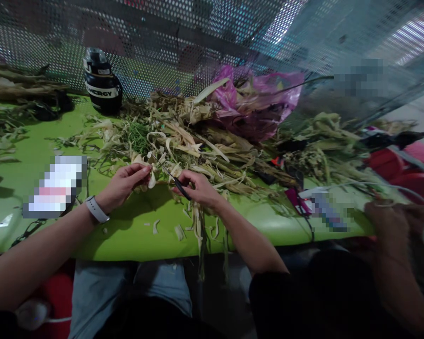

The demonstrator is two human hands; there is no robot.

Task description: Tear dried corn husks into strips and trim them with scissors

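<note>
My left hand, a pale watch on its wrist, pinches a small cream-coloured piece of dry husk between thumb and fingertips. Close by on the right, my right hand is closed around the black handles of a pair of scissors. Their thin blades point up and left toward the husk piece; whether they touch it I cannot tell. Behind both hands spreads a heap of dried husks and stalks, with a green sprig in it. Small pale scraps lie on the green table in front.
A black jug stands behind the heap, beside a perforated metal panel. A pink plastic bag lies at the back. A phone with a blurred screen is on the left. On the right, another person's hands work near a second phone.
</note>
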